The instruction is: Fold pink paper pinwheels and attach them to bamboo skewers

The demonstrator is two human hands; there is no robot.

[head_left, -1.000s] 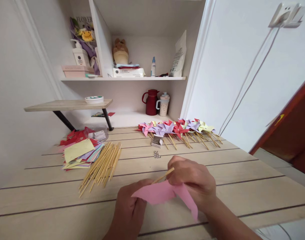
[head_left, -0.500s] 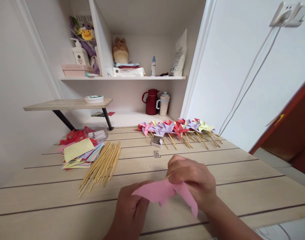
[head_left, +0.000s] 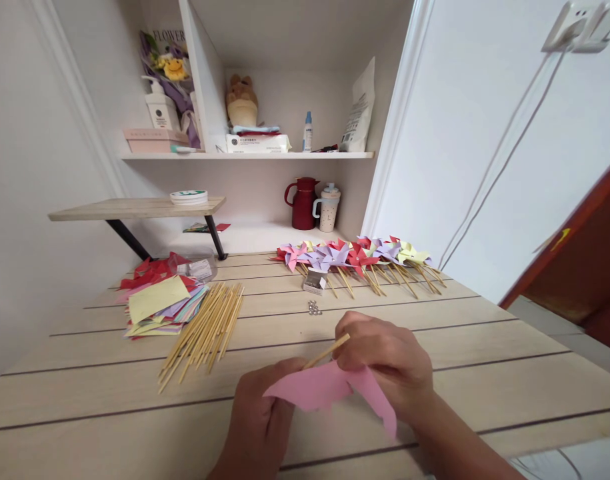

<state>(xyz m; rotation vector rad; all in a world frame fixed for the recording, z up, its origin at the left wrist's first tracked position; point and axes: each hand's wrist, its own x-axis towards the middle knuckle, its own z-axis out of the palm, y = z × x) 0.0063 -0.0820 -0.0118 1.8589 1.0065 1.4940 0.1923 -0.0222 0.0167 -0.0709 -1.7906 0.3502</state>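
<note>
Both hands close on one workpiece above the table (head_left: 485, 347). The left hand (head_left: 259, 420) pinches the pink paper (head_left: 329, 390) flat; the right hand (head_left: 389, 363) grips the wooden stick (head_left: 327, 351) against it (stick tip protruding, presumably for alignment). Spare sticks (head_left: 205, 330) and finished pinwheels (head_left: 355, 257) lie within reach.

Bare table (head_left: 485, 347) right of the hands; stick bundle (head_left: 202, 333), loose pins (head_left: 313, 308) left and ahead.

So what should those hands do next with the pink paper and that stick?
Probably fetch a pin. The left hand and right hand hold the pink paper against the wooden stick, with no pin visible on it; small metal pins lie just beyond.
</note>
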